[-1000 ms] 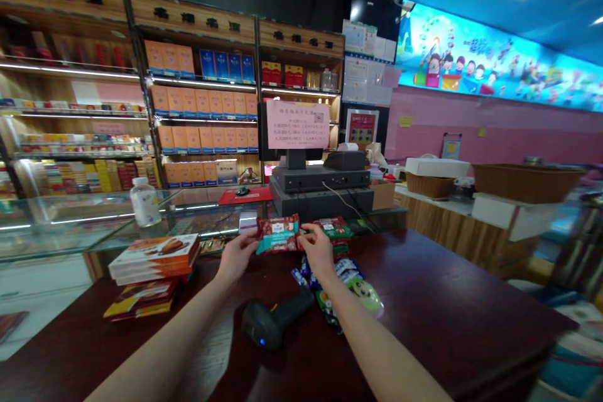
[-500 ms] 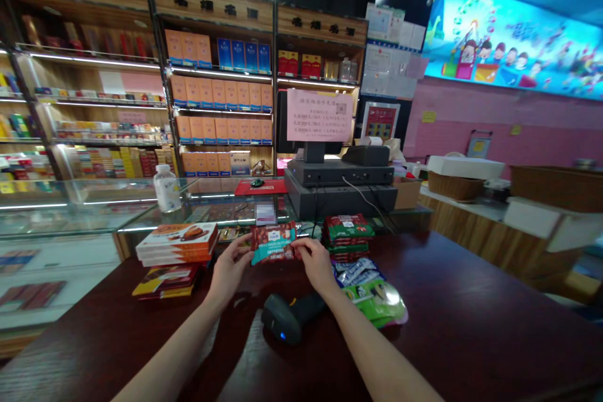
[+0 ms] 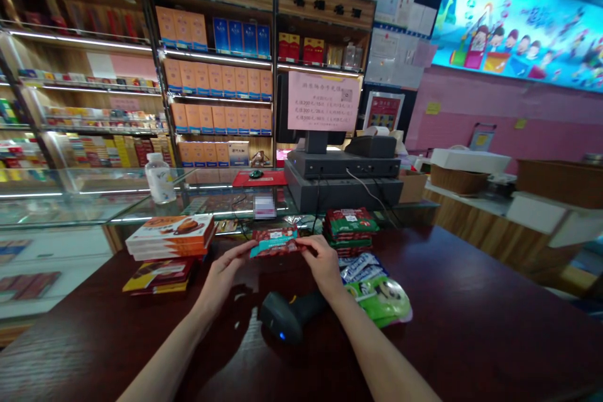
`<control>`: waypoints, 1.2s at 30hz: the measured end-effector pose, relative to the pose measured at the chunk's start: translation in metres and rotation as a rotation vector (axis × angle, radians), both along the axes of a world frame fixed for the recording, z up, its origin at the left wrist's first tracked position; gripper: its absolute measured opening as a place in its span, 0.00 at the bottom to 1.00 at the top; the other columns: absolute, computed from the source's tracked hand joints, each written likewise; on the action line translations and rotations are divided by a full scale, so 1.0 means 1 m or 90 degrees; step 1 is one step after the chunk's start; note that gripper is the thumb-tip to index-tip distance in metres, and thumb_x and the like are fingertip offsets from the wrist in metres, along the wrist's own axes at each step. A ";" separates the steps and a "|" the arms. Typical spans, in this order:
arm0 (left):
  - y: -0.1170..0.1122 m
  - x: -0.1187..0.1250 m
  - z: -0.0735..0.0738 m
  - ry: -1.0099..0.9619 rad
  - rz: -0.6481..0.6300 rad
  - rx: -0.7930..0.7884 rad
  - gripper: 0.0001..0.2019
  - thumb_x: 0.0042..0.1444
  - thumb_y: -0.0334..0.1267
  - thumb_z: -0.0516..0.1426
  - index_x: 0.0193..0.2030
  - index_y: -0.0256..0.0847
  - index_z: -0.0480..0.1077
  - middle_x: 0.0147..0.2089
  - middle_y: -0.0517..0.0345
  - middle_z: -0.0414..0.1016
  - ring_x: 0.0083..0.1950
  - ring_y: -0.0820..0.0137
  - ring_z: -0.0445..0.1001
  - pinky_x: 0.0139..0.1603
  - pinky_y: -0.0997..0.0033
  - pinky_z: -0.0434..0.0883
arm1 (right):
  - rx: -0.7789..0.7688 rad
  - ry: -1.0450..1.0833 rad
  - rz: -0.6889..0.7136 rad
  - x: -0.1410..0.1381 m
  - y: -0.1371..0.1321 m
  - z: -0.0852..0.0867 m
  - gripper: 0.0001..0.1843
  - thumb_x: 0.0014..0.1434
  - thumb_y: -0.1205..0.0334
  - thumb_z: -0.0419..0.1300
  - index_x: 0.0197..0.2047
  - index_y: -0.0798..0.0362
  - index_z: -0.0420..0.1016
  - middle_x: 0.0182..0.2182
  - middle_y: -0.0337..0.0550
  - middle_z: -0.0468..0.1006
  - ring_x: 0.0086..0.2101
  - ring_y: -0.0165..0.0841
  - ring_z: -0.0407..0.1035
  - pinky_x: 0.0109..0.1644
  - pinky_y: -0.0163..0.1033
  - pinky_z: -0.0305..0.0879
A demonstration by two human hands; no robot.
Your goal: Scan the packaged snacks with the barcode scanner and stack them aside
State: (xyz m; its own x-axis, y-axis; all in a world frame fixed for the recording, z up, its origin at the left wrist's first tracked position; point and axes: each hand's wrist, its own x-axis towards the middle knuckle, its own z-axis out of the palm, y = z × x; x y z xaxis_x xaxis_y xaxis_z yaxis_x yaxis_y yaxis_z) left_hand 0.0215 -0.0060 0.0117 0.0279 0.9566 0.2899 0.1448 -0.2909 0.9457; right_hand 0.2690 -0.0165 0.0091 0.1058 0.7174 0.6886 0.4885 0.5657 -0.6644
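Between my two hands is a red and teal chocolate packet (image 3: 276, 242), tilted so its printed face looks foreshortened. The fingers of my left hand (image 3: 228, 267) pinch its left end. At its right end, my right hand (image 3: 323, 262) grips the wrapper between thumb and fingers. Below the packet a black barcode scanner (image 3: 282, 320) lies on the dark table, a blue light showing on it. Close beyond my right hand stands a stack of red and green packets (image 3: 351, 226). Beside my right wrist lie a green bag (image 3: 384, 301) and a blue and white bag (image 3: 360, 268).
White and orange boxes (image 3: 172, 235) are stacked at left, with yellow and maroon packs (image 3: 160, 275) in front. A plastic bottle (image 3: 160, 179) stands on the glass counter (image 3: 127, 210). A dark register base (image 3: 342, 191) and a monitor with a pink sign (image 3: 323, 100) stand behind.
The packet has tipped back, so its face shows flatter than before. Both hands keep hold of its ends. The camera view has shifted slightly.
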 end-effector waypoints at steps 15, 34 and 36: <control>0.015 -0.006 -0.013 0.127 0.168 0.155 0.15 0.50 0.54 0.60 0.33 0.45 0.77 0.41 0.55 0.79 0.46 0.61 0.75 0.53 0.61 0.70 | -0.030 -0.059 -0.077 -0.012 0.004 0.001 0.09 0.62 0.56 0.59 0.33 0.49 0.75 0.35 0.43 0.76 0.40 0.39 0.69 0.45 0.42 0.65; 0.004 -0.010 -0.005 0.485 0.107 0.339 0.50 0.50 0.49 0.65 0.75 0.50 0.43 0.56 0.51 0.72 0.57 0.56 0.66 0.62 0.50 0.62 | -0.165 0.055 -0.064 -0.024 0.006 0.010 0.11 0.58 0.53 0.59 0.33 0.50 0.79 0.30 0.41 0.82 0.31 0.38 0.74 0.38 0.40 0.66; 0.002 -0.011 -0.006 0.563 0.110 0.382 0.53 0.49 0.48 0.66 0.75 0.52 0.38 0.56 0.51 0.69 0.59 0.55 0.64 0.66 0.46 0.58 | -0.167 0.053 -0.062 -0.025 0.005 0.012 0.11 0.57 0.53 0.59 0.32 0.49 0.79 0.29 0.40 0.82 0.30 0.38 0.74 0.37 0.40 0.66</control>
State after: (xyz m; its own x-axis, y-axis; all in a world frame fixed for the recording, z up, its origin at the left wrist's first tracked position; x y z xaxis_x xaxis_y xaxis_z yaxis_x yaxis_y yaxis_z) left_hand 0.0110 -0.0039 0.0057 0.3355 0.6766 0.6554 0.7890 -0.5819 0.1969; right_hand 0.2443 -0.0112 0.0210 0.2319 0.8537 0.4663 0.4697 0.3215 -0.8222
